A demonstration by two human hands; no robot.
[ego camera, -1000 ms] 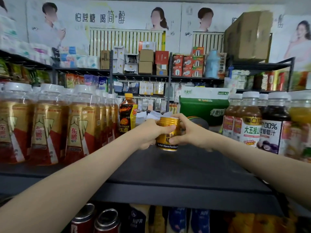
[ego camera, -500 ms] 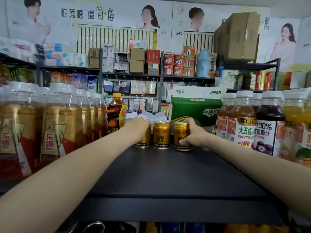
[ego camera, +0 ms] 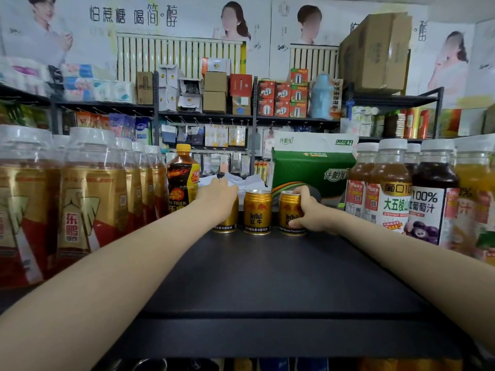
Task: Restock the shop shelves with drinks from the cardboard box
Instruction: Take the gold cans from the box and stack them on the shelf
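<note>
Three gold cans stood upright in a row at the back of the dark shelf (ego camera: pixel 267 277), close together but with slim gaps between them. The left hand (ego camera: pixel 218 195) lay cupped over the top of the left can (ego camera: pixel 227 223), its grip closed down on it so that only the lower part of the can showed. The right hand (ego camera: pixel 308 210) had its grip clamped on the right can (ego camera: pixel 288 210), thumb low on the front and fingers wrapped round the far side. The middle can (ego camera: pixel 257 211) stood free, touched by neither hand.

Tall bottles (ego camera: pixel 91 199) filled the shelf on the left and juice bottles (ego camera: pixel 428 199) on the right, with a green carton (ego camera: pixel 310 167) behind the cans.

The restocking looked barely started on this stretch: one row of three was down, and both outer cans seemed to be at the point of being set or squared up. The whole front of the shelf lay bare in front of them, so many more cans would fit. The cardboard box supplying them was not in sight, so how much stock was left could not be told.
</note>
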